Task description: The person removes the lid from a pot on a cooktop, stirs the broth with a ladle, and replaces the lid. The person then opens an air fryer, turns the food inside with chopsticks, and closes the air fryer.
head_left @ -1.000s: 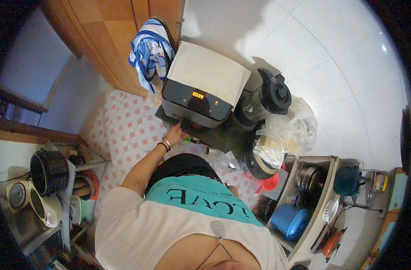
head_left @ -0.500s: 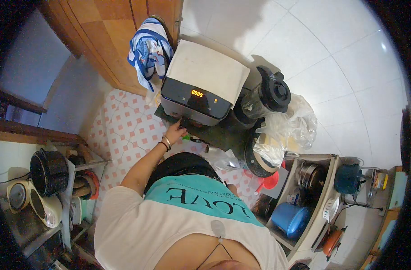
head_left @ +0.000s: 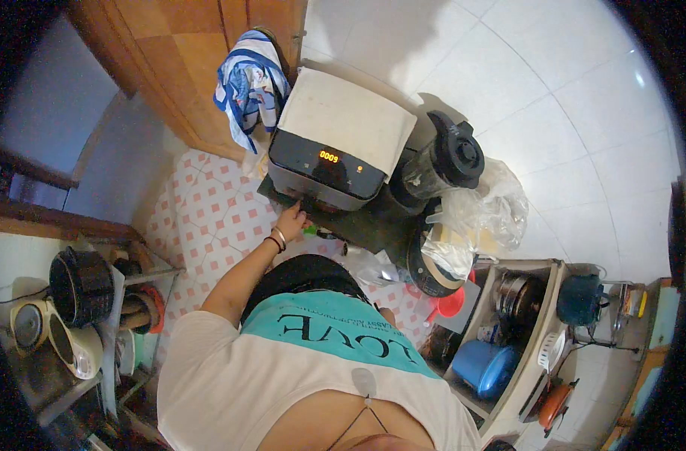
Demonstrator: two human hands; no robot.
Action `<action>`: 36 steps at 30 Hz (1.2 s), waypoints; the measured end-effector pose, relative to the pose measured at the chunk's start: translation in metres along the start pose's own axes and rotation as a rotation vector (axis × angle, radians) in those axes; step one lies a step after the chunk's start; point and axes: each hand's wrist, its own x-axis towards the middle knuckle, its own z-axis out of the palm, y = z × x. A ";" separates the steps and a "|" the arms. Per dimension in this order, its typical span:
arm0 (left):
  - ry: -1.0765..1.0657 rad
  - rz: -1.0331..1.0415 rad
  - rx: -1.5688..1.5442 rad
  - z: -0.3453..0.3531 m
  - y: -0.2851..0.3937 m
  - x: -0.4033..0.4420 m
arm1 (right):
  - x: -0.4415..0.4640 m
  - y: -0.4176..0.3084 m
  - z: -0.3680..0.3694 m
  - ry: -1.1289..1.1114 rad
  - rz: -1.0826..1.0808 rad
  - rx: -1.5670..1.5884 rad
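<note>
My left hand (head_left: 291,223), with bracelets at the wrist, is at the front left edge of the dark stand (head_left: 362,231). Its fingers are curled together just below an appliance (head_left: 324,186) whose black front panel shows lit orange digits. What they grip is too small and hidden to make out. A pale cloth (head_left: 348,113) covers the appliance's top. Beside my fingers is a small green item (head_left: 310,230). My right hand does not show.
Right of the appliance stand a blender (head_left: 442,167), plastic bags (head_left: 487,210) and a round cooker (head_left: 430,272). Shelving at right holds a blue container (head_left: 484,369) and a pot (head_left: 519,295). A black pot (head_left: 82,288) sits on the left rack. Blue-white cloth (head_left: 253,86) hangs near the wooden door (head_left: 179,45).
The view has shifted very slightly. My left hand stays at the stand's edge, with its fingers almost unmoved.
</note>
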 end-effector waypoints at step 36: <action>0.078 0.233 0.365 -0.012 -0.013 -0.001 | -0.011 -0.050 -0.055 -0.134 0.191 0.097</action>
